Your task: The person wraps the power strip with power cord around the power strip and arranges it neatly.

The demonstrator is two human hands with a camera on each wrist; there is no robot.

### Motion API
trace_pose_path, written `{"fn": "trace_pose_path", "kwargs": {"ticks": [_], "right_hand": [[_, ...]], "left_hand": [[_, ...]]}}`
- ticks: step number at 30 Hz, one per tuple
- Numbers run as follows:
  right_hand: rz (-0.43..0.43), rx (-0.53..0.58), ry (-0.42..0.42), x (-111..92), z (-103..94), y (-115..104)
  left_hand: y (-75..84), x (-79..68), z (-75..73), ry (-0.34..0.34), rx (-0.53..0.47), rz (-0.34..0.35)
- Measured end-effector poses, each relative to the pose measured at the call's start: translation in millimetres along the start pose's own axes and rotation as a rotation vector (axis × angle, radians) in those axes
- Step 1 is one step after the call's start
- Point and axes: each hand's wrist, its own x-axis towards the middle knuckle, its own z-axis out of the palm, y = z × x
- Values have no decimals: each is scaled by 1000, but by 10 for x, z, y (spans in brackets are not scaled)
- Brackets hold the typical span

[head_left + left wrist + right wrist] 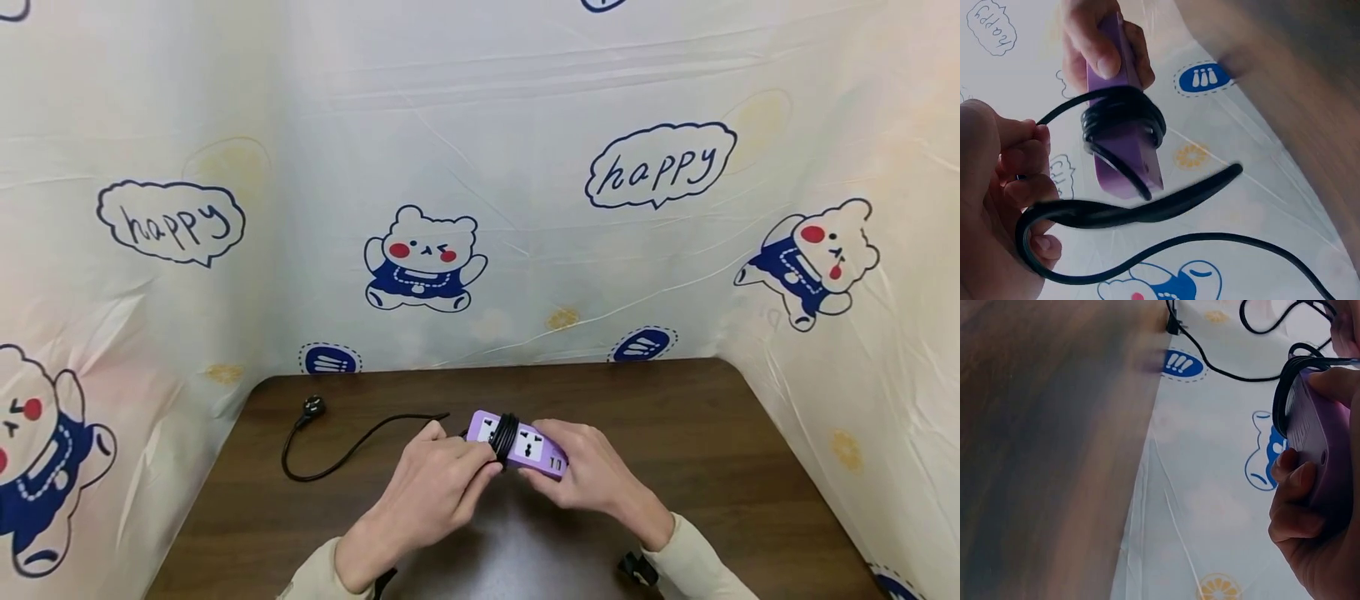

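A purple power strip point(554, 459) with white socket panels is held up over the table, tilted down to the right. My right hand point(588, 462) grips its right end, thumb on one side and fingers on the other. Several turns of black cord point(506, 439) wrap round the strip's middle. My left hand point(438, 475) is beside the wraps; in the left wrist view the left hand point(1007, 187) pinches the cord between thumb and fingers, and a loop of cord point(1097, 214) hangs by its lower fingers. The cord's free length runs left to a black plug point(313, 406).
The brown wooden table point(675, 417) is bordered at the back and sides by a white printed curtain point(525, 275). The plug and a curve of cord lie at the table's back left. A black wrist strap point(637, 569) shows by the right sleeve.
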Motion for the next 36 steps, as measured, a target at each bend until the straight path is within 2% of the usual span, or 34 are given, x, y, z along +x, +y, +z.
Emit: {"fn": "trace_pose_path", "kwargs": {"ticks": [6, 15, 22, 29, 36], "right_hand": [[-28, -23, 2, -48, 77, -38], [-103, -55, -11, -98, 164, -95], [-127, -75, -32, -48, 132, -145], [-165, -102, -49, -23, 130, -188], [-218, -111, -45, -1, 163, -217]], "left_hand": [[-46, 1, -5, -57, 64, 24], [-135, 18, -3, -118, 76, 95], [-209, 83, -10, -108, 113, 177], [-294, 159, 8, -150, 35, 234], [-412, 216, 93, -205, -43, 222]]}}
